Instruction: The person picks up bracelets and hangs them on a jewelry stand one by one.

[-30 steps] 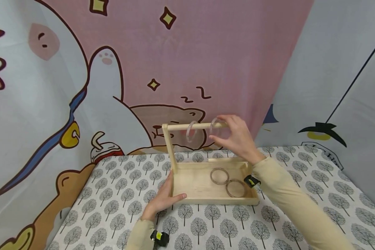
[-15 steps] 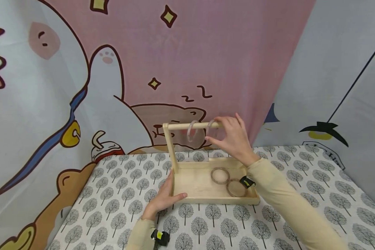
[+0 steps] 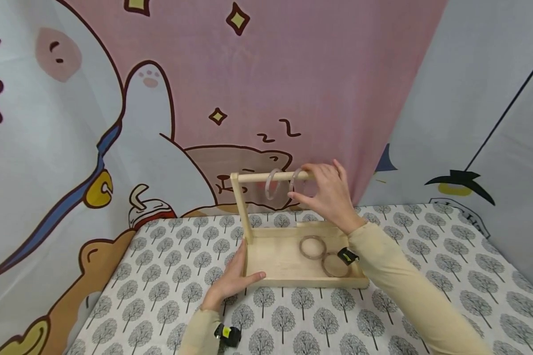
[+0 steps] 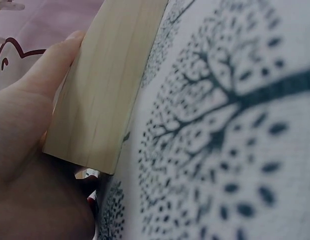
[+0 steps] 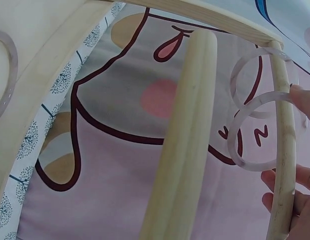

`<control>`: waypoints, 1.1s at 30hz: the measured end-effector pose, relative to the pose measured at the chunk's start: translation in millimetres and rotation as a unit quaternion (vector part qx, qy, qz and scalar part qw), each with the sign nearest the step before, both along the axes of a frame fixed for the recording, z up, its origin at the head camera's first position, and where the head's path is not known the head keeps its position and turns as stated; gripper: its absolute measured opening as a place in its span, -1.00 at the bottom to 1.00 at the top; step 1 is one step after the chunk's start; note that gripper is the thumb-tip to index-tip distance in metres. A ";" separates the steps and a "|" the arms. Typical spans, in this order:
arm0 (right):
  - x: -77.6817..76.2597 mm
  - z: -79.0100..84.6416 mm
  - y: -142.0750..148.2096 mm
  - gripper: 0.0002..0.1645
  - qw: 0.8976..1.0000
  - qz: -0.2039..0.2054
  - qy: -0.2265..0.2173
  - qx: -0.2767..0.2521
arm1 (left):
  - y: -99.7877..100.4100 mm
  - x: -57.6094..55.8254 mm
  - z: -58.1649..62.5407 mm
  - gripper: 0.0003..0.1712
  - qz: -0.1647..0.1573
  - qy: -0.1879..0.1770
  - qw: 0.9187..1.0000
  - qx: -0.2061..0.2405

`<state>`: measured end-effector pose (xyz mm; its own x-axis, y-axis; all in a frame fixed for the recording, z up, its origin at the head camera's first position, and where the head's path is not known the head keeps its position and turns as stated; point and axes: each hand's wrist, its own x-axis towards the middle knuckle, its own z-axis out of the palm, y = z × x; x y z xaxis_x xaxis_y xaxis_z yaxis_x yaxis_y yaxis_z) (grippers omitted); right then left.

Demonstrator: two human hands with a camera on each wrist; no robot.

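A pale wooden display stand has a tray base (image 3: 271, 282), an upright post (image 3: 242, 209) and a horizontal bar (image 3: 255, 177). My left hand (image 3: 233, 281) grips the tray's front left corner, thumb over the front rim; its wooden side (image 4: 104, 85) fills part of the left wrist view. My right hand (image 3: 330, 195) pinches a translucent pinkish bangle (image 3: 291, 181) that encircles the bar. The right wrist view shows that bangle (image 5: 234, 131) around the bar (image 5: 285, 145). Farther in along the bar hangs a similar bangle (image 3: 268, 189). Two darker bangles, one (image 3: 300, 246) slightly overlapping another (image 3: 324, 268), lie in the tray.
A second, shorter rounded rod (image 5: 182, 135) stands large in the right wrist view, below the bar. The stand rests on a tree-print tablecloth (image 3: 284, 320). Behind it hangs a cartoon-printed curtain (image 3: 328, 88).
My right hand has slid its bangle leftward along the bar, closer to the hanging one. The left hand keeps its hold on the tray corner.
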<state>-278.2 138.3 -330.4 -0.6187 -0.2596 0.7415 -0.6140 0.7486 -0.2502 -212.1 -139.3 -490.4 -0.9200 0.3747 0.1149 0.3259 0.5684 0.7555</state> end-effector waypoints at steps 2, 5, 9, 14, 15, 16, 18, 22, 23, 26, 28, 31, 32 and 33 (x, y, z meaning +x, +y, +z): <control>0.1 0.0 0.0 -0.16 1.000 0.002 0.002 -0.001 | 0.0 -0.2 -0.3 0.27 0.001 0.002 1.000 0.000; 0.3 -0.1 0.1 -0.16 1.000 0.003 0.001 -0.003 | 0.0 0.2 0.8 0.27 0.001 0.001 1.000 0.000; 0.2 -0.8 0.1 -0.16 1.000 0.003 -0.001 -0.004 | 0.1 1.9 2.9 0.27 -0.002 0.002 1.000 0.004; -0.2 -1.2 0.3 -0.17 1.000 0.006 0.003 -0.007 | 0.3 3.0 4.1 0.27 0.001 0.001 1.000 0.008; -0.4 -1.2 0.4 -0.17 1.000 0.007 0.005 -0.008 | 0.4 2.8 4.3 0.27 0.002 -0.001 1.000 0.006; -0.6 -1.3 0.6 -0.18 1.000 0.007 0.007 -0.009 | 0.4 2.7 4.2 0.27 0.002 -0.001 1.000 0.006; -0.9 -1.4 0.9 -0.19 1.000 0.009 0.010 -0.011 | 0.4 2.4 4.2 0.27 0.003 -0.004 1.000 0.004; -0.9 -1.3 0.6 -0.18 1.000 0.012 0.008 -0.014 | 0.3 3.1 3.0 0.27 0.006 -0.006 1.000 0.002; -0.7 -1.2 0.5 -0.17 1.000 0.013 0.004 -0.016 | 0.3 3.3 2.9 0.27 0.006 -0.005 1.000 0.002; 0.1 -0.1 1.0 -0.16 1.000 0.016 -0.005 -0.020 | 0.5 3.5 2.5 0.26 0.003 -0.001 1.000 0.005; 0.1 1.0 2.5 -0.18 0.999 0.024 -0.005 -0.027 | 0.6 3.4 2.7 0.26 0.000 0.002 1.000 0.005; -0.3 2.1 6.4 -0.23 0.998 0.040 0.000 -0.051 | 0.7 2.8 3.1 0.26 -0.003 0.006 1.000 0.006; -0.4 1.9 8.2 -0.26 0.997 0.045 0.004 -0.062 | 0.8 2.5 3.2 0.26 -0.004 0.008 1.000 0.006; -0.4 1.4 10.2 -0.28 0.996 0.049 0.008 -0.073 | 0.6 2.3 3.5 0.26 -0.004 0.008 1.000 0.006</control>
<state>-278.5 148.5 -329.1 -0.5836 -0.2063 0.7854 -0.6867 0.6415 -0.3418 -209.7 -138.7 -486.9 -0.9146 0.3814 0.1345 0.3433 0.5563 0.7568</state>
